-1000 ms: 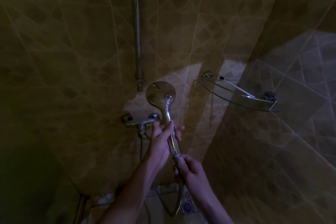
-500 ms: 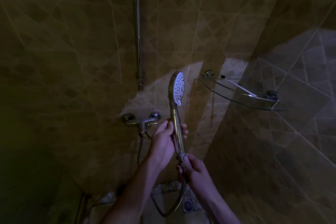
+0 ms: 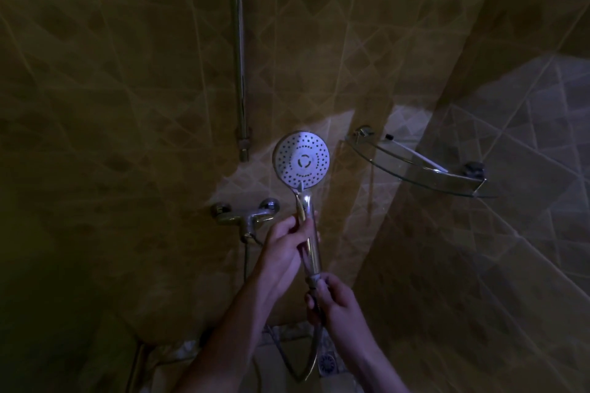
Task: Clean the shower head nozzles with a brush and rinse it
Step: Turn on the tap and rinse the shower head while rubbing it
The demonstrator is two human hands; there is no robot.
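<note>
The shower head (image 3: 302, 159) had turned since the earlier frame, from edge-on to facing the camera, so that its white nozzle face showed in full. The left hand (image 3: 287, 244) gripped the chrome handle at its middle, fingers curled round it. The right hand (image 3: 332, 301) pinched the hose (image 3: 311, 357) just below the handle's end. The head stood upright before the tiled wall, between the mixer tap (image 3: 245, 212) and the glass corner shelf (image 3: 415, 169), below the riser rail (image 3: 239, 51).
</note>
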